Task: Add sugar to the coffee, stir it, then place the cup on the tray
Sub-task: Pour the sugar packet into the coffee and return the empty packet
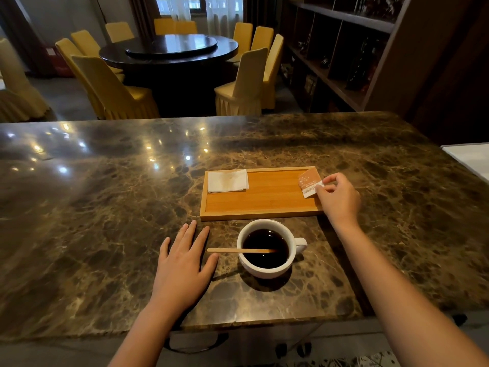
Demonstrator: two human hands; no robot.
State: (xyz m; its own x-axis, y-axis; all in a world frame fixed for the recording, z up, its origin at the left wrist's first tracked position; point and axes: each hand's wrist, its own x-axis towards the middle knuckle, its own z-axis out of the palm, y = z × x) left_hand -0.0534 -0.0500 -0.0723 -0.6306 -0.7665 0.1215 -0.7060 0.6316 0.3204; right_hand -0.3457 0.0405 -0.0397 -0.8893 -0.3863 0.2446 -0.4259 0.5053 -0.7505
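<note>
A white cup point(264, 268) of black coffee stands on the marble counter, its handle pointing right. A wooden stir stick point(232, 250) leans in the coffee and juts out over the left rim. Just behind the cup lies a shallow wooden tray point(264, 197). My right hand point(338, 197) pinches an orange and white sugar packet point(309, 182) at the tray's right end. My left hand point(185, 263) rests flat on the counter left of the cup, fingers spread, holding nothing.
A folded white napkin point(227, 180) lies in the tray's far left corner. The brown marble counter point(105, 207) stretches wide to the left and behind. A white surface point(468, 157) meets it at the right. Beyond stand yellow-covered chairs, a round dark table and shelves.
</note>
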